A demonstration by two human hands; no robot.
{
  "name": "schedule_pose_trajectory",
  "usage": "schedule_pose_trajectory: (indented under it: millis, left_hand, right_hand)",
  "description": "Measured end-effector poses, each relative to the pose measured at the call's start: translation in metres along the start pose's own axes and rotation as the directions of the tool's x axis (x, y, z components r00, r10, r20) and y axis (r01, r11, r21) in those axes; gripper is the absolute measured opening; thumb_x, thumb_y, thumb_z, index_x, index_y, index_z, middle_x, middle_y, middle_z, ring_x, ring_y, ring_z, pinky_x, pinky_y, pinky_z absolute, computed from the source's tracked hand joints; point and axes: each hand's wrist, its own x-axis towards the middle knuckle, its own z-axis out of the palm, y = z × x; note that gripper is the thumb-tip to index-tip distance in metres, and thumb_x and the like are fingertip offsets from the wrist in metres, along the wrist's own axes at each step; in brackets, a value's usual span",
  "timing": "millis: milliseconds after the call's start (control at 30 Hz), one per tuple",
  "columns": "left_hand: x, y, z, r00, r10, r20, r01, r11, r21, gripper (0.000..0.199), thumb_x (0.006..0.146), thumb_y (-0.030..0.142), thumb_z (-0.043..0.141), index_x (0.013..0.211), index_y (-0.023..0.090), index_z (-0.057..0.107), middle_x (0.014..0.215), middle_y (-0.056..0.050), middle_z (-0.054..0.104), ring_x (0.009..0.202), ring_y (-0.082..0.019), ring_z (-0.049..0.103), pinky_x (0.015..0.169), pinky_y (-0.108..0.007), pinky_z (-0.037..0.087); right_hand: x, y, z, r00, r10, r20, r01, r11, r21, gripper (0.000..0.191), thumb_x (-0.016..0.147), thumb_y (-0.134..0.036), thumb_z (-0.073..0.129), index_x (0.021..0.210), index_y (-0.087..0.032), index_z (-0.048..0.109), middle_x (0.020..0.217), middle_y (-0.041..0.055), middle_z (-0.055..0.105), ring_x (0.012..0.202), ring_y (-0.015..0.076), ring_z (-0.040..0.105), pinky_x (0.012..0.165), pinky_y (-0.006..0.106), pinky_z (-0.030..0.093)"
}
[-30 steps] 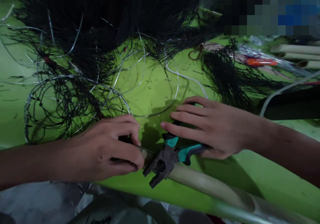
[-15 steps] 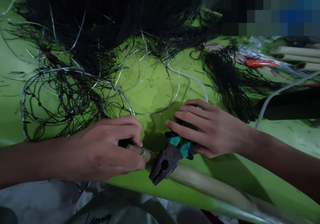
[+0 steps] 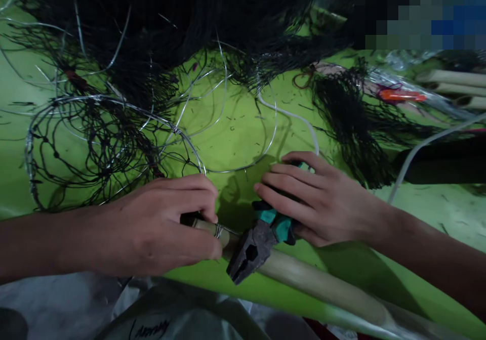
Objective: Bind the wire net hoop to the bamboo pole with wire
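Observation:
My left hand [image 3: 167, 223] is closed round the end of a bamboo pole [image 3: 322, 279], where thin wire [image 3: 219, 230] is wound about it. In my right hand [image 3: 315, 198] is a pair of pliers [image 3: 252, 251] with teal and black handles, my fingers wrapped over them. The pliers' jaws lie across the pole just right of my left hand, pointing down and left. Above my left hand, a wire hoop [image 3: 94, 98] carries black knotted netting [image 3: 56, 155]. My left palm hides the very end of the pole.
A big heap of black netting [image 3: 170, 16] covers the back of the green table [image 3: 235, 122]. Loose wires curl in the middle. At right are a black net bundle [image 3: 345, 122], an orange item [image 3: 402, 95], bamboo pieces [image 3: 455, 87] and a white cord [image 3: 417, 147].
My right-hand fingers have shifted slightly on the pliers' handles, and more of a handle shows behind them. Both hands otherwise keep their places; the view has moved a little.

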Motion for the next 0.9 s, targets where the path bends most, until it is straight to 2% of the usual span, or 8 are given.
schedule_pose_trajectory:
  millis: [167,333,633,900]
  left_hand:
    - [-0.004,-0.002,0.003,0.999,0.029,-0.026,-0.03,0.999,-0.018,0.018,0.097,0.012,0.059,0.093,0.025,0.071,0.096,-0.004,0.059,0.098,-0.018,0.057,0.077,-0.029,0.043]
    - [-0.004,-0.003,0.003,1.0,0.021,-0.023,-0.022,0.999,-0.027,0.018,0.097,0.012,0.059,0.095,0.025,0.07,0.098,-0.004,0.06,0.098,-0.019,0.058,0.077,-0.029,0.044]
    - [-0.002,0.0,0.001,0.999,0.039,-0.032,-0.039,0.999,-0.002,0.018,0.096,0.012,0.059,0.091,0.024,0.072,0.095,-0.005,0.06,0.094,-0.02,0.06,0.074,-0.029,0.045]
    - [-0.002,0.0,0.003,0.997,0.053,-0.05,-0.053,0.999,-0.012,0.018,0.095,0.01,0.059,0.091,0.023,0.071,0.094,-0.006,0.061,0.092,-0.019,0.059,0.073,-0.029,0.045]
  right_hand:
    - [0.006,0.001,0.009,0.997,0.062,-0.037,-0.057,0.991,0.121,0.04,0.083,-0.029,0.05,0.119,-0.014,0.055,0.103,0.0115,0.063,0.095,0.0251,0.057,0.084,0.041,0.048]
    - [0.011,0.003,0.009,0.998,0.041,-0.045,-0.037,0.995,0.095,0.025,0.081,-0.025,0.051,0.102,-0.014,0.057,0.09,0.0086,0.061,0.086,0.022,0.053,0.077,0.036,0.042]
    - [0.013,0.003,0.005,0.998,0.056,-0.022,-0.053,0.992,0.113,0.008,0.086,-0.013,0.053,0.091,-0.016,0.058,0.08,0.005,0.054,0.075,0.0169,0.042,0.072,0.032,0.032]
    - [0.015,0.004,0.005,0.999,0.044,-0.014,-0.042,0.993,0.11,0.007,0.092,-0.015,0.05,0.089,-0.016,0.056,0.079,0.0043,0.052,0.074,0.0159,0.038,0.07,0.032,0.027]
